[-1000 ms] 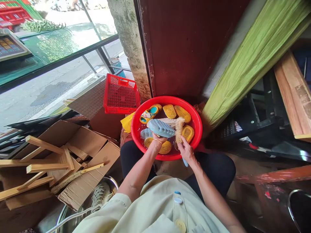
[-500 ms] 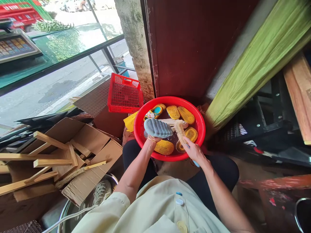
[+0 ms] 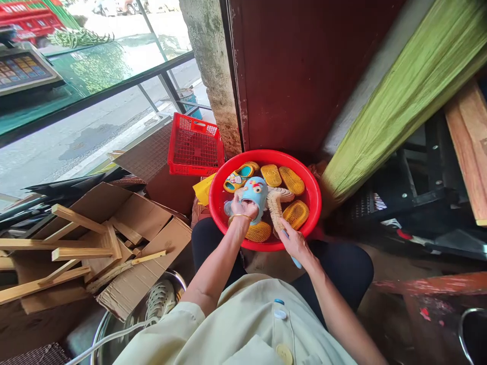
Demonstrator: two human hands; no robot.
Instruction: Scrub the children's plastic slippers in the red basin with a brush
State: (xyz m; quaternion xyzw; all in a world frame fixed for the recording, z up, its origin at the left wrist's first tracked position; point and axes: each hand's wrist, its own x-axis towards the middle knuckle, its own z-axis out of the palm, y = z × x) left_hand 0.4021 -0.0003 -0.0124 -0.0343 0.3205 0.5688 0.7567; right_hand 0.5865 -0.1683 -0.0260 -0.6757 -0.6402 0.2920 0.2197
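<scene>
My left hand is closed on a light blue slipper with a colourful cartoon face on its upper, some fingers inside its opening. Wrapped round the handle of a scrubbing brush with pale bristles is my right hand; the handle's blue end shows below it. The brush head is just right of the slipper, and I cannot tell whether they touch. Both are over a red basin of dark water. In it lie several yellow-soled slippers, one with a teal lining, and a pale-soled slipper.
Behind the basin at left stands a red plastic crate. Cardboard boxes and an upturned wooden stool crowd the left. A metal bowl holding a sneaker sits lower left. A green curtain hangs at right, beside a dark red door.
My left hand has turned the blue slipper over, from sole upward to its cartoon upper showing. The brush in my right hand has shifted slightly left and down.
</scene>
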